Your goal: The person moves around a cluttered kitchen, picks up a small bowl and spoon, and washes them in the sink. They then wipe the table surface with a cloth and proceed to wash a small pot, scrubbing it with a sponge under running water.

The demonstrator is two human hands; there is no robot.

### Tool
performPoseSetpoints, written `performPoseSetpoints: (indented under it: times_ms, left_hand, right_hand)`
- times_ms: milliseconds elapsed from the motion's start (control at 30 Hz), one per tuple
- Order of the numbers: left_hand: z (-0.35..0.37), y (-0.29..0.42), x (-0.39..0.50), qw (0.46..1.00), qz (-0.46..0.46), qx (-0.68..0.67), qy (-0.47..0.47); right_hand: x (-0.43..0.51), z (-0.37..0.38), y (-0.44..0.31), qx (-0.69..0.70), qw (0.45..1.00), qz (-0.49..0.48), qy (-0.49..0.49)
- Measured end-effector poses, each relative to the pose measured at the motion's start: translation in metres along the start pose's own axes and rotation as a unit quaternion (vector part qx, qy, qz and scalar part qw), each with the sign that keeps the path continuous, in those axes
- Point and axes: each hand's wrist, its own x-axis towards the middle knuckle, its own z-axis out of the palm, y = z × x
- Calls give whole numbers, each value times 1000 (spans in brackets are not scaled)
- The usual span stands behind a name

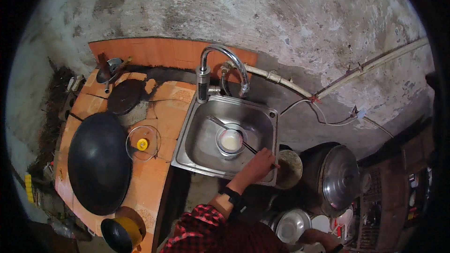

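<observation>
My left hand (258,163), with a dark band at its wrist, reaches over the sink's near right side. Its fingers are closed on dark chopsticks (250,147) that slope down into a bowl (231,141) with whitish contents. The bowl stands inside the stainless steel sink (200,147). A metal utensil's handle (216,121) lies across its upper left rim. At the bottom right, my right hand (316,237) is dim and partly cut off, beside a metal basin (293,226); whether it holds anything is unclear. The chrome faucet (225,51) arches over the sink's far edge.
On the tiled counter at left are a large black wok (100,163), a glass lid with a yellow knob (142,144), a dark round lid (126,96) and a yellow pot (123,233). Right of the sink stand a bucket (290,168) and a large lidded pot (341,177).
</observation>
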Motion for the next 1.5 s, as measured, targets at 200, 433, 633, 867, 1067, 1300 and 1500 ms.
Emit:
performPoseSetpoints:
  times_ms: [200,433,633,867,1067,1300,1500]
  left_hand:
    - [43,-38,13,990,-87,-108,22]
    - [71,-78,-10,985,-166,30,-26]
    - [41,-79,-32,946,-139,252,-146]
    - [-39,-5,-101,949,-261,-39,172]
    - [-102,107,-292,854,-384,-284,207]
    - [-90,252,-504,430,-595,-228,639]
    - [-59,317,-587,252,-506,-235,790]
  right_hand:
    - [2,-45,9,5,999,43,-13]
    - [2,-58,12,38,999,-26,10]
    - [16,-81,-22,75,993,-68,56]
    - [48,-112,-128,233,940,-190,160]
    - [74,-62,-260,467,836,-289,13]
    - [95,44,-381,503,757,-137,-394]
    - [102,130,-426,370,841,-86,-385]
